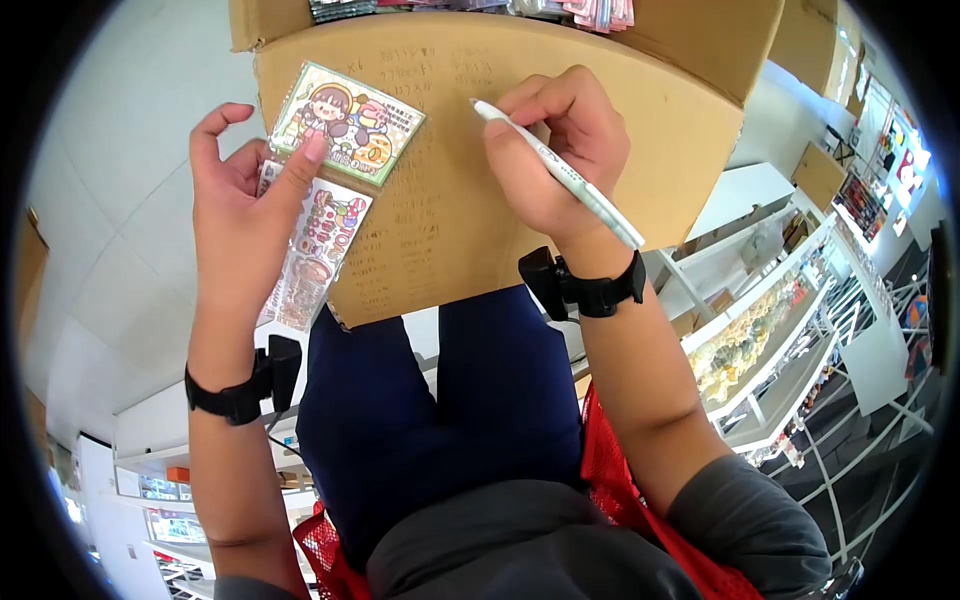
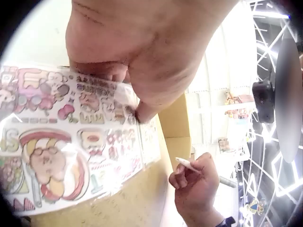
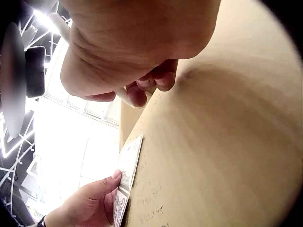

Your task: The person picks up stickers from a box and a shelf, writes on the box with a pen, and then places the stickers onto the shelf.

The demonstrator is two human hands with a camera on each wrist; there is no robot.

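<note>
My left hand (image 1: 245, 190) pinches two clear packets of cartoon stickers against the left edge of a cardboard flap (image 1: 450, 220). The upper sticker packet (image 1: 348, 122) shows a girl figure; the lower sticker packet (image 1: 315, 255) hangs below it, and fills the left wrist view (image 2: 71, 142). My right hand (image 1: 560, 150) grips a white pen (image 1: 560, 175) with its tip on the flap's upper part, beside rows of faint handwritten notes (image 1: 400, 200). In the right wrist view the fingers (image 3: 142, 90) curl round the pen above the cardboard (image 3: 227, 151).
The flap belongs to an open cardboard box (image 1: 500, 30) holding packaged goods at the top. My legs in dark blue trousers (image 1: 440, 420) stand under it. Shop shelves with merchandise (image 1: 770, 340) run along the right, white counters (image 1: 160, 450) at lower left.
</note>
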